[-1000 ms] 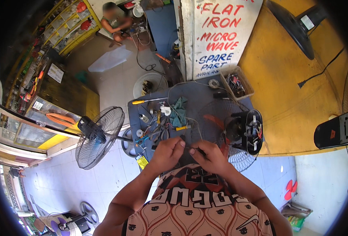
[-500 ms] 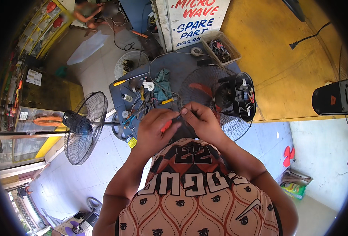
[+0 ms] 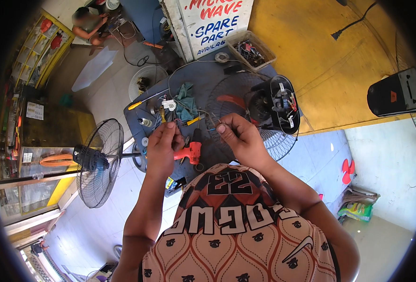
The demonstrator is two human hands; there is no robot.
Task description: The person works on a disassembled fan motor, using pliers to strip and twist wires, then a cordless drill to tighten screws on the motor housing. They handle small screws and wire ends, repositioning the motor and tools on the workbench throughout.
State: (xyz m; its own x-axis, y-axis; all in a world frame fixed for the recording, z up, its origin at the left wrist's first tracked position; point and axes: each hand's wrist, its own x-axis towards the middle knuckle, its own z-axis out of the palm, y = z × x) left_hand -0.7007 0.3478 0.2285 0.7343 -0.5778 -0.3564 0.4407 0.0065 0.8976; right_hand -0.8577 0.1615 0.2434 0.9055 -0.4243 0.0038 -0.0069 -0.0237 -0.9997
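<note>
My right hand (image 3: pixel 243 142) pinches the end of a thin wire (image 3: pixel 210 113) between thumb and forefinger, above the dark blue work table (image 3: pixel 198 70). Over the table's left part, my left hand (image 3: pixel 162 145) is closed, thumb against fingertips; what it holds, if anything, is too small to make out. A red cordless drill (image 3: pixel 188 153) lies just right of that hand. Beyond my right hand, a fan (image 3: pixel 231 99) lies with its wire guard down, its black housing (image 3: pixel 283 103) open on wiring. A yellow-handled screwdriver (image 3: pixel 195 120) and a teal cloth (image 3: pixel 186 102) lie between my hands.
Another screwdriver (image 3: pixel 135 105), a small bottle (image 3: pixel 145 122) and loose tools crowd the table's left side. A bin of parts (image 3: pixel 251 49) stands at the back. A standing fan (image 3: pixel 97 162) is at left; a yellow counter (image 3: pixel 330 70) borders the right. Another person (image 3: pixel 89 28) sits far left.
My hands, together before, have moved apart; the left went left and down. The red drill, mostly hidden by my left hand before, now shows. The view has shifted slightly.
</note>
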